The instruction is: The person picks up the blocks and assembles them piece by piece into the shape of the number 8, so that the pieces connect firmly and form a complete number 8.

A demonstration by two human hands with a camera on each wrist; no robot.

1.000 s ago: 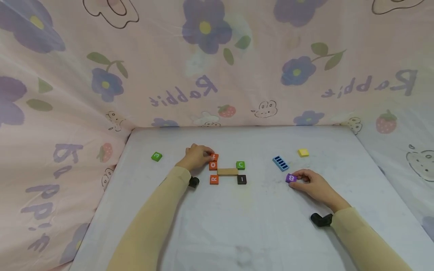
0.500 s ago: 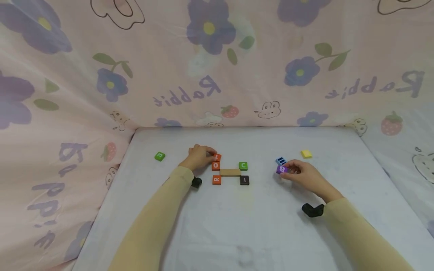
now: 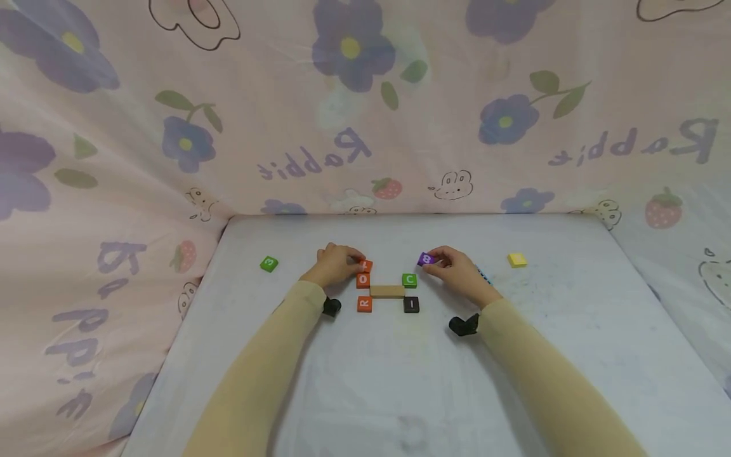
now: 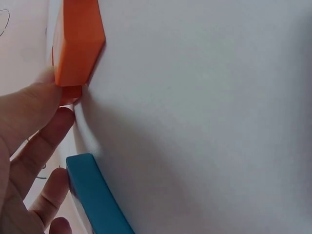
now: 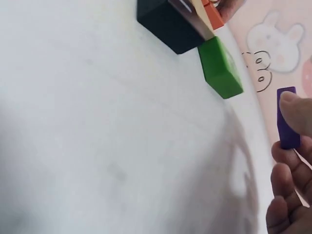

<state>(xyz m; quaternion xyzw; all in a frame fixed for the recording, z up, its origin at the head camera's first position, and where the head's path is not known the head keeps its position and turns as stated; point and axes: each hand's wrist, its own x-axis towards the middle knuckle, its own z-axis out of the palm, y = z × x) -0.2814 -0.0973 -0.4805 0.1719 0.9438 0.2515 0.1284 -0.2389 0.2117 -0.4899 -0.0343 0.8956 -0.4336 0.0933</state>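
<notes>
My left hand (image 3: pixel 333 264) pinches an orange tile (image 3: pixel 367 266) that touches the back of an orange O tile (image 3: pixel 362 281); in the left wrist view, thumb and fingertips are at orange tiles. Between thumb and fingers, my right hand (image 3: pixel 455 271) holds a purple tile (image 3: pixel 425 259) marked 8, just behind and right of a green C tile (image 3: pixel 408 280). A wooden strip (image 3: pixel 388 292) lies in the middle, with an orange R tile (image 3: pixel 364 304) and a black tile (image 3: pixel 411 305) at its front corners. My right hand partly covers a blue slotted tile (image 3: pixel 484 275).
A green 3 tile (image 3: pixel 269 264) lies at the left, a yellow tile (image 3: pixel 516 260) at the right. The left wrist view has a teal block (image 4: pixel 100 197) beside my fingers. Behind the white table (image 3: pixel 342 393) hangs a flowered cloth (image 3: pixel 240 127).
My right hand has carried the purple 8 tile left and back, from beside the blue slotted tile to near the green C. My left hand stays at the orange tile.
</notes>
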